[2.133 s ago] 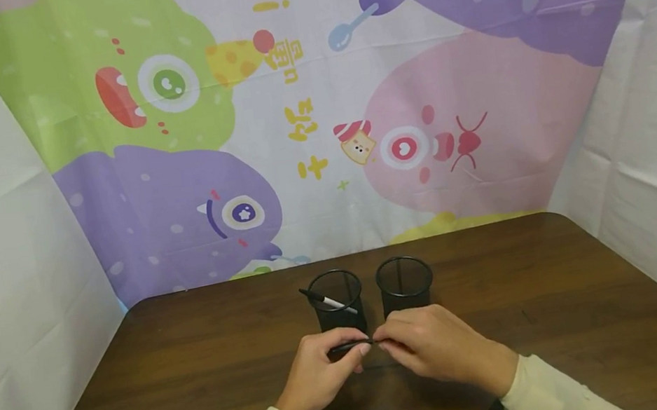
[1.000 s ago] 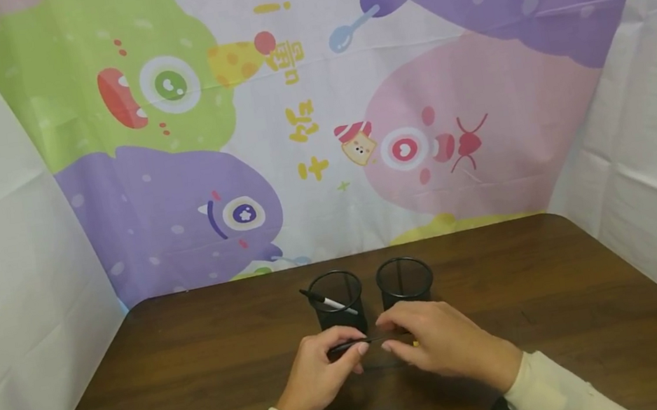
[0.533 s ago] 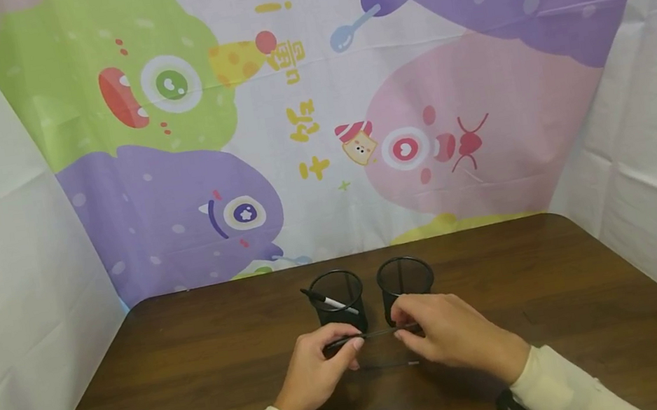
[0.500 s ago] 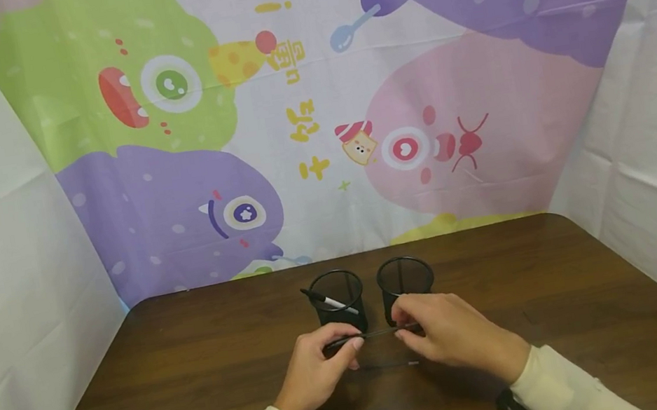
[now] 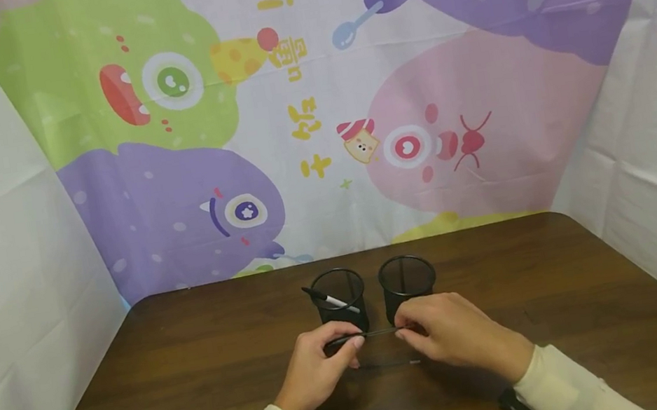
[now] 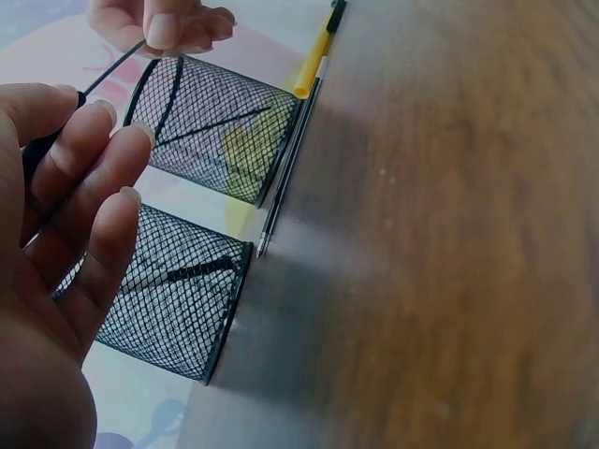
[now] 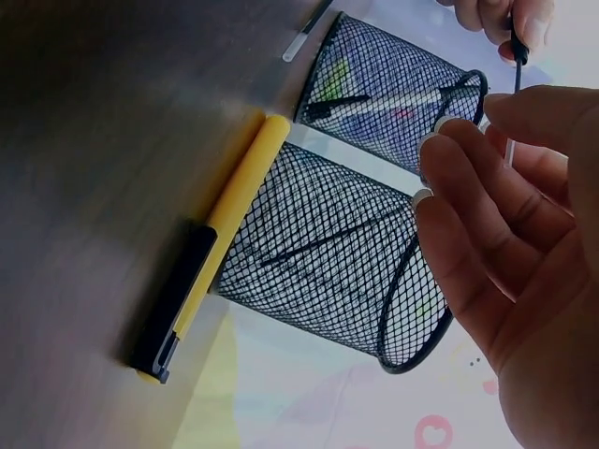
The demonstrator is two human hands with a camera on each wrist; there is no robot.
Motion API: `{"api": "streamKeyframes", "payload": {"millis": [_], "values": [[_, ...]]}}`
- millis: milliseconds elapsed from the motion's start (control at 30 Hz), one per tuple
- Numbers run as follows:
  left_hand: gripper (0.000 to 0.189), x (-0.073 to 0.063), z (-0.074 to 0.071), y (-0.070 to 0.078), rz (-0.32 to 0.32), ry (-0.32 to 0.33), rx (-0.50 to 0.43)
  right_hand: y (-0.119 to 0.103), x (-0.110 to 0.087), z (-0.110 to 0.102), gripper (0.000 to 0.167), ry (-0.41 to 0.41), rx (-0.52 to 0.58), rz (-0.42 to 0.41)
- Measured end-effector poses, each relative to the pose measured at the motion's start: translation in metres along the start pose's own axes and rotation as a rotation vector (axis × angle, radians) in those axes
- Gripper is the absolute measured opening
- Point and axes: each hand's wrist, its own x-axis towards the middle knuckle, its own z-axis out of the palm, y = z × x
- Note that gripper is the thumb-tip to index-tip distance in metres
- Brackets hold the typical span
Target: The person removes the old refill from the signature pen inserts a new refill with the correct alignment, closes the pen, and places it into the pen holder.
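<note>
My left hand (image 5: 321, 365) grips a black pen section (image 5: 338, 345) between thumb and fingers. From that section a thin pen refill (image 5: 379, 332) sticks out to the right. Its far end is pinched by my right hand (image 5: 459, 334), thumb against index finger, with the other fingers loosely bent in the right wrist view. Under the hands a second refill (image 6: 292, 168) lies on the table. Beside it is a yellow pen barrel (image 7: 245, 178) with a black clip, which my right hand hides in the head view.
Two black mesh pen cups stand just beyond the hands. The left cup (image 5: 345, 319) has a white pen with a black cap (image 5: 333, 300) leaning in it; the right cup (image 5: 407, 285) stands beside it. A cartoon-print cloth (image 5: 330, 219) hangs behind the wooden table (image 5: 199, 366).
My right hand has moved away to the right from the left hand, and a length of refill now shows between them. The second refill on the table has come into sight below the hands.
</note>
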Motion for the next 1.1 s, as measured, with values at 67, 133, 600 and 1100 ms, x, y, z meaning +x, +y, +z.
{"api": "streamKeyframes", "payload": {"millis": [67, 133, 600, 1100], "values": [[0.008, 0.0001, 0.0000, 0.0005, 0.001, -0.005, -0.004, -0.0010, 0.0004, 0.0004, 0.016, -0.003, 0.001, -0.002], [0.009, 0.0002, -0.0001, 0.0013, 0.003, -0.012, -0.011, -0.0020, 0.0006, 0.0012, 0.015, -0.010, 0.007, -0.002], [0.008, -0.0002, 0.0001, 0.0049, 0.016, -0.042, -0.016, -0.0060, 0.0012, 0.0054, 0.006, -0.021, 0.031, -0.019], [0.007, -0.0009, 0.0016, 0.0050, 0.048, -0.026, -0.013, -0.0082, 0.0013, 0.0088, 0.005, -0.029, 0.055, -0.059]]}}
